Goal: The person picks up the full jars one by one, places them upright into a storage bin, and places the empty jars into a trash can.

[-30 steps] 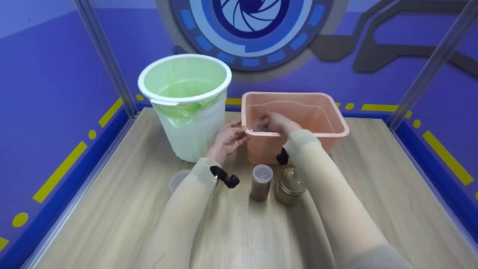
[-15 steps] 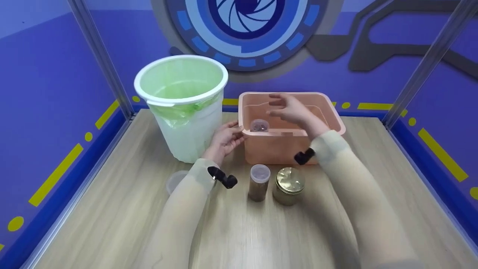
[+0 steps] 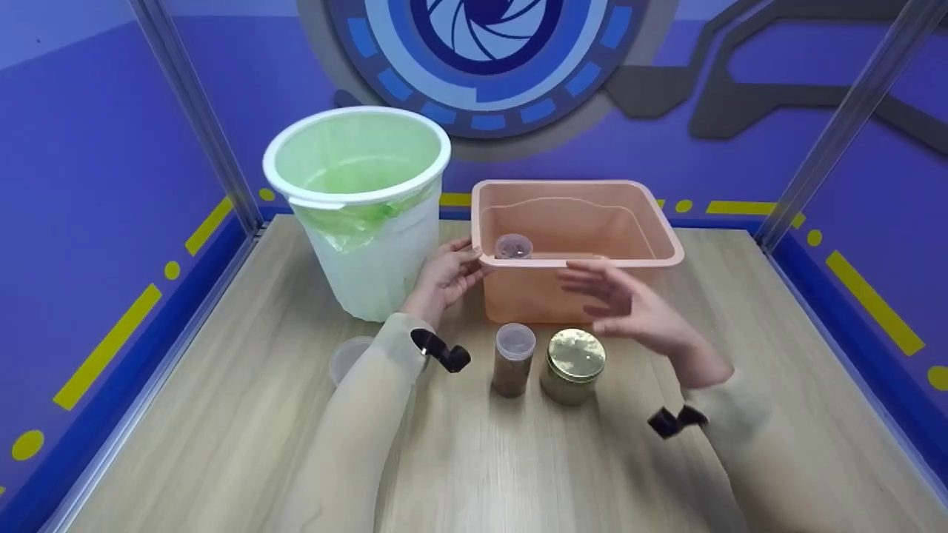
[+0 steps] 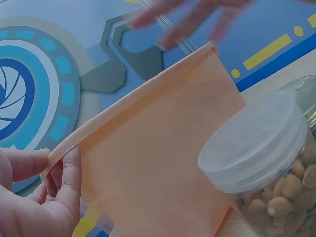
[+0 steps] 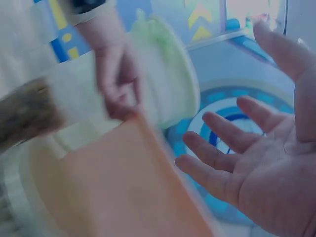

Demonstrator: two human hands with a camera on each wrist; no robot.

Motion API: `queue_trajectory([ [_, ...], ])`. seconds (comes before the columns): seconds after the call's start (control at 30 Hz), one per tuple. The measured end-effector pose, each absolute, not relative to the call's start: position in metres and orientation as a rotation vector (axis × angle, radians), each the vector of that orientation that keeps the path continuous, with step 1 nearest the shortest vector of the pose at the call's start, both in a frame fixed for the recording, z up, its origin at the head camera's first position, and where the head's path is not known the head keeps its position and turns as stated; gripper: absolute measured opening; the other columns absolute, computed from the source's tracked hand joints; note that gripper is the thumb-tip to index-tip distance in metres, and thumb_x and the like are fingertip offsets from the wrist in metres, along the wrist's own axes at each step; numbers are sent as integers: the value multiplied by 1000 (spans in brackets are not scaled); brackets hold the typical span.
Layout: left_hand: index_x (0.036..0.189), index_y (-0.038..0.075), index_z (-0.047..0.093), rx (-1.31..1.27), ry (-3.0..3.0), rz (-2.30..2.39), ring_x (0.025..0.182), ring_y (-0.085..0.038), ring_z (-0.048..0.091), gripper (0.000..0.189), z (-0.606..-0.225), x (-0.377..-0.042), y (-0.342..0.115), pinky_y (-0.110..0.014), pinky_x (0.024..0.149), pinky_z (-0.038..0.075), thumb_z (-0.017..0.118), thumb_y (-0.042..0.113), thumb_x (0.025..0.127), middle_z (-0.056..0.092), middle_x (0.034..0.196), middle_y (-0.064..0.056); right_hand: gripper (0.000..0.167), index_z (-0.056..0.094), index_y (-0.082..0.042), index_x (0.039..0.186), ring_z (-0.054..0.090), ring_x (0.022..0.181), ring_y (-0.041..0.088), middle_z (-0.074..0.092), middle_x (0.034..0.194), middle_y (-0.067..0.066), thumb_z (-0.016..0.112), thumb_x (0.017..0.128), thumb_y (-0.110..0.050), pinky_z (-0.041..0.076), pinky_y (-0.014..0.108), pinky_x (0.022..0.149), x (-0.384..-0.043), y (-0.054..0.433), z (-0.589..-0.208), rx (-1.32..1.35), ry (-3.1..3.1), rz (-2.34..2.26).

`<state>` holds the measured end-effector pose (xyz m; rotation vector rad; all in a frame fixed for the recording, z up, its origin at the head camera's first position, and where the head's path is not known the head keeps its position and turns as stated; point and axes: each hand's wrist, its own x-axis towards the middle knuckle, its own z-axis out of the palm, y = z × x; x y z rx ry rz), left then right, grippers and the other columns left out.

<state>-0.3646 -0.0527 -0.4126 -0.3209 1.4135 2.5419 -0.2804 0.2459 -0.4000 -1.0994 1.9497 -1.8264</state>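
Observation:
In the head view my left hand [image 3: 446, 275] is at the near left corner of a peach plastic bin [image 3: 537, 292]. The left wrist view shows its thumb and fingers pinching the bin's rim [image 4: 113, 106]. Inside the bin, near that corner, stands a clear round container [image 3: 513, 246], its contents unclear. My right hand [image 3: 629, 307] hovers before the bin's front wall with fingers spread, holding nothing. Closest to it is a gold-lidded jar [image 3: 574, 366]. Left of that jar stands a tall clear jar [image 3: 513, 361] with a translucent lid; brown nuts [image 4: 276, 197] show through its side.
A white trash can [image 3: 385, 255] with a green liner stands left of the bin. Partly behind my left sleeve is a clear round container or lid [image 3: 346, 360]. Purple-blue walls [image 3: 96, 185] enclose the wooden table [image 3: 474, 466] at the back and sides.
My right hand has let go of the clear container inside the bin, risen out and moved back toward me and to the right. The left hand has stayed at the rim.

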Motion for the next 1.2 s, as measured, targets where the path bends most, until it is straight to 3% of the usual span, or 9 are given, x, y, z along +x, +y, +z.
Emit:
queue_trajectory([
  [0.13, 150, 0, 48, -318, 1413, 2537, 121, -30, 61, 51, -414, -365, -53, -41, 111, 54, 57, -5, 100, 55, 147, -24, 93, 28, 2, 158, 41, 151, 18, 28, 166, 26, 77, 79, 11, 38, 31, 123, -274, 255, -444, -1116, 1912, -1824],
  [0.23, 149, 1, 49, -322, 1418, 2536, 120, -30, 62, 51, -414, -365, -54, -41, 111, 54, 58, -5, 100, 56, 147, -23, 97, 30, 2, 158, 42, 149, 14, 35, 166, 15, 83, 78, 5, 38, 25, 122, -274, 260, -472, -1061, 1967, -1824],
  [0.33, 149, 1, 49, -327, 1424, 2537, 106, -25, 64, 51, -414, -366, -53, -40, 108, 56, 58, -5, 100, 57, 146, -23, 99, 32, -1, 158, 43, 146, 12, 43, 163, 2, 86, 75, 2, 40, 19, 117, -275, 262, -492, -976, 2057, -1804],
  [0.5, 151, 2, 47, -323, 1419, 2535, 105, -24, 63, 52, -415, -365, -53, -37, 103, 59, 57, -6, 100, 56, 145, -23, 110, 31, -6, 160, 46, 138, 3, 35, 163, 22, 91, 68, 3, 41, 13, 111, -274, 260, -512, -840, 2210, -1723],
  [0.67, 150, 1, 48, -313, 1422, 2536, 106, -25, 63, 52, -414, -365, -52, -36, 102, 59, 57, -7, 99, 56, 145, -24, 107, 37, -7, 156, 51, 128, 3, 45, 153, 22, 94, 65, -3, 39, 11, 107, -271, 256, -520, -727, 2366, -1650],
  [0.93, 148, 2, 51, -344, 1446, 2516, 106, -25, 64, 49, -413, -365, -53, -28, 83, 63, 59, -4, 99, 59, 142, -23, 96, 43, -10, 148, 57, 121, 10, 54, 142, 11, 92, 66, -2, 43, 17, 103, -269, 254, -518, -647, 2324, -1684],
  [1.2, 148, 2, 51, -331, 1444, 2521, 109, -26, 64, 49, -412, -366, -53, -33, 93, 62, 58, -5, 99, 59, 143, -22, 95, 44, -12, 148, 56, 123, 11, 54, 143, 12, 92, 66, -4, 42, 18, 104, -268, 254, -517, -628, 2351, -1664],
])
